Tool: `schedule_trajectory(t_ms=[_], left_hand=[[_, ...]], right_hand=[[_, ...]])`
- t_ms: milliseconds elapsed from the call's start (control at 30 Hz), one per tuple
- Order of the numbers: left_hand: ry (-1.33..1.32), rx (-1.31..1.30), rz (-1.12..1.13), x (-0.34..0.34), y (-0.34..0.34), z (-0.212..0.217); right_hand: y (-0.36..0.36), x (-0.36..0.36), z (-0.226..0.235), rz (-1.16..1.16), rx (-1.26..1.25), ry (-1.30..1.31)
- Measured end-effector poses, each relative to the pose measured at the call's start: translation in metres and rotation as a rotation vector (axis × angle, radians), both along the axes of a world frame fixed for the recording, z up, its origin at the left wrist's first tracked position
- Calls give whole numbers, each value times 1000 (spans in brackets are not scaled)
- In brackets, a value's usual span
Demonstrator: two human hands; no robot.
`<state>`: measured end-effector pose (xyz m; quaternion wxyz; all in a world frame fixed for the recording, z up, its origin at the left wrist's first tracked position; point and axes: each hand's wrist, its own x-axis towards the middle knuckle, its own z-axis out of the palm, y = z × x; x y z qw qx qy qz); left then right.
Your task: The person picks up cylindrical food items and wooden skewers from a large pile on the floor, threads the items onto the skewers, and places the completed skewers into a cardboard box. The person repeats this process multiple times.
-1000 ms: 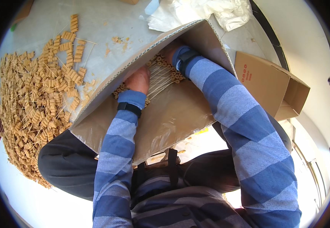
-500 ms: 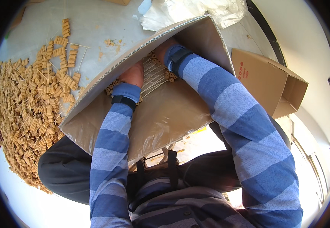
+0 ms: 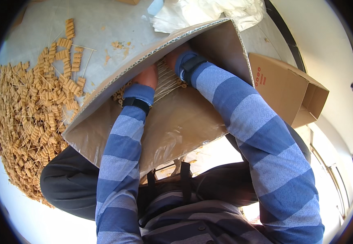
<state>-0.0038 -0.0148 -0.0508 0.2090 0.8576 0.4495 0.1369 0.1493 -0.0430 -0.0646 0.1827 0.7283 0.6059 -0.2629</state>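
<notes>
Sticks (image 3: 166,86) with tan rings (image 3: 118,92) at their ends are lying side by side low in the big box (image 3: 176,130), which is sitting between the knees (image 3: 60,175). Both hands are sitting inside it: the left hand (image 3: 147,76) is covering some rings at the left end, and the right hand (image 3: 175,57) is sitting at the other end of the row. The fingers are hiding from view, so I cannot tell how far open either hand is, or if it is holding any sticks. If the hands are pushing too hard, rings could be cracking. If a cuff (image 3: 139,92) is catching on a stick end, the row could be sliding crooked. If an arm (image 3: 121,154) is leaning on the wall (image 3: 93,107), the box could be bending or tipping. More sticks are lying in a pile (image 3: 30,114) on the floor (image 3: 144,36) at the left, outside the box.
</notes>
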Motion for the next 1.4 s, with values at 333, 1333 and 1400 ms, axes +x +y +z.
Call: schedule_trajectory(t_ms=[333, 1333, 1400], left_hand=[[329, -54, -130, 0, 2, -4], [184, -236, -208, -19, 7, 38], [190, -414, -113, -26, 6, 41]], right_hand=[[7, 17, -3, -66, 34, 178], [-14, 8, 66, 248, 28, 5], [-15, 4, 64, 220, -8, -3]])
